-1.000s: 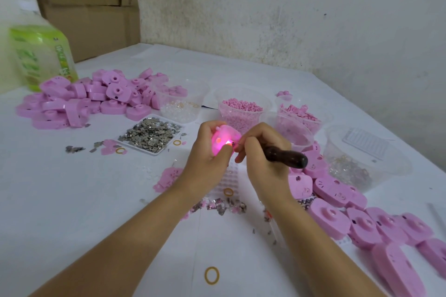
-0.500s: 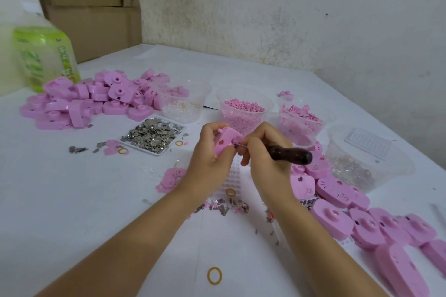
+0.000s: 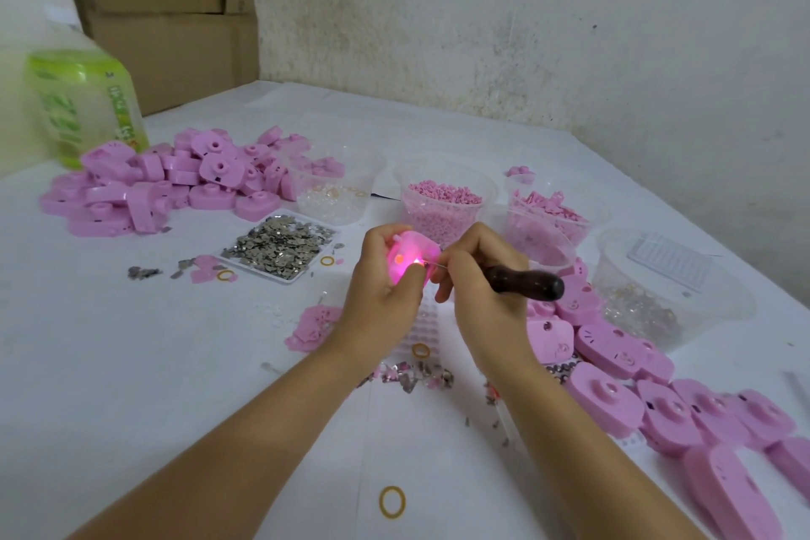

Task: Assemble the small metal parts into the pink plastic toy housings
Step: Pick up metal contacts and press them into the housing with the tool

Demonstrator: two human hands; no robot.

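Head cam, looking down at both hands. The left hand (image 3: pixel 377 289) has its fingers and thumb wrapped round one pink housing (image 3: pixel 410 261), held up off the table (image 3: pixel 131 364). The right hand (image 3: pixel 482 289) is clenched round a tool (image 3: pixel 526 281) with a dark wooden handle that sticks out to its right. The thin metal tip points left into the housing.

There's a bright pink-red glow right where the tip meets the plastic. It washes out that spot, so I can't tell what the tip is touching or whether a metal part is in there. The left thumb also covers the lower edge of the housing.

Just past the left hand, to its left, is a tray of metal bits (image 3: pixel 280 248), and further that way a pile of housings (image 3: pixel 175 184). Beyond both hands sit clear tubs (image 3: pixel 442 202) of pink pieces.

Right of the right hand a row of housings (image 3: pixel 657 408) runs toward the camera, and the nearest ones are cut off by the frame edge. A white grid tray (image 3: pixel 423 320) is mostly hidden under the wrists.

The green bottle (image 3: pixel 83 110) far to the left is too blurry to read the label. A yellow rubber band (image 3: pixel 391 502) lies between the forearms.
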